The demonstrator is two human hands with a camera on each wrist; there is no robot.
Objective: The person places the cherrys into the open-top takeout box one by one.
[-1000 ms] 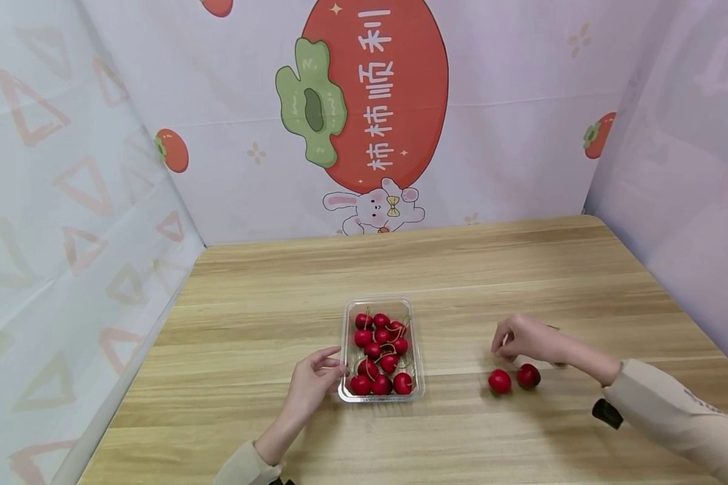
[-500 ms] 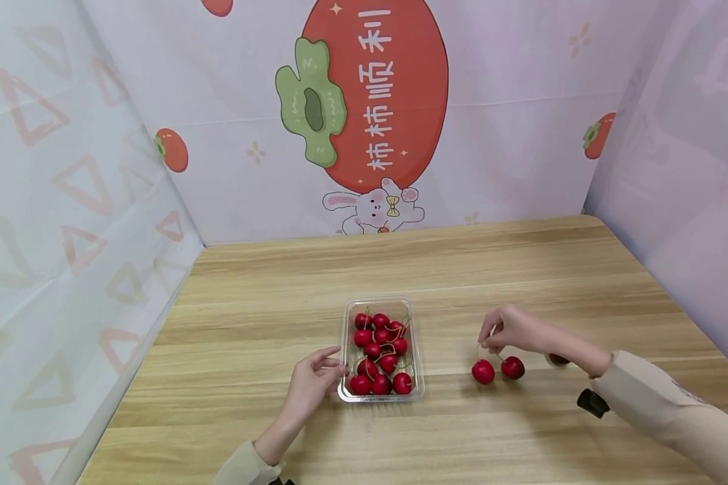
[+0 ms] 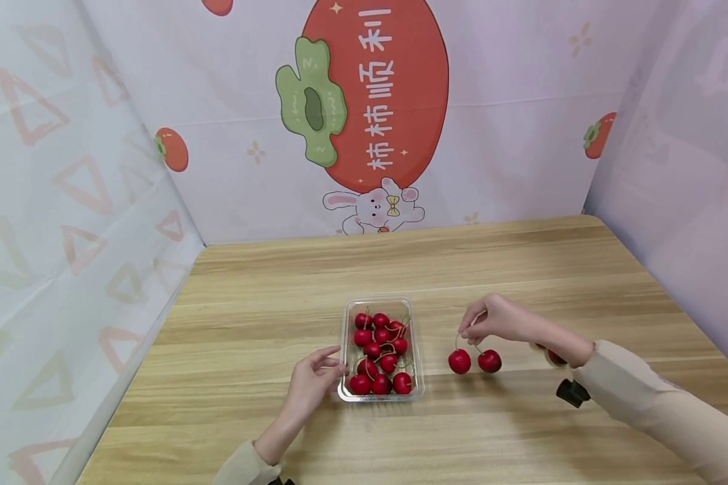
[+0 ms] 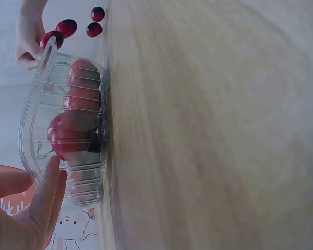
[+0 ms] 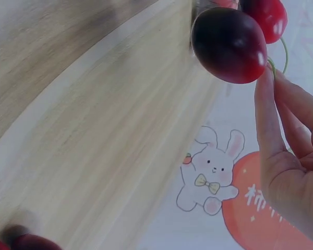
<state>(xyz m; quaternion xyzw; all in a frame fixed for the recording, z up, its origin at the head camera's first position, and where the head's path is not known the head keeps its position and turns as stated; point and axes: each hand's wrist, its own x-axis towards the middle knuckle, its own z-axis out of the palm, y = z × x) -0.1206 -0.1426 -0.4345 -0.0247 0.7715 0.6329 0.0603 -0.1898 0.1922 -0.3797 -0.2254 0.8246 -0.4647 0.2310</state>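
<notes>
My right hand (image 3: 490, 320) pinches the thin stems of two red cherries (image 3: 459, 361), which dangle below the fingertips just right of the plastic box. In the right wrist view a dark cherry (image 5: 229, 44) hangs large in front of the other, stems between thumb and finger. A clear plastic box (image 3: 418, 377) sits mid-table with several red cherries (image 3: 381, 384) inside, most with stems. My left hand (image 3: 314, 382) is at the box's left side, its fingers extended and touching the wall; the left wrist view shows fingertips (image 4: 53, 162) at the ribbed side and the thumb near the rim.
Two more dark cherries (image 3: 556, 359) lie on the wooden table (image 3: 267, 296), partly hidden by the right forearm; the left wrist view shows the loose cherries (image 4: 94, 29) too. A printed cloth backdrop (image 3: 497, 155) rises behind the table, with fabric walls at both sides.
My right hand has moved left and slightly up towards the box, carrying the two cherries by their stems. The cherries under the forearm came into view. My left hand and the box stay put.
</notes>
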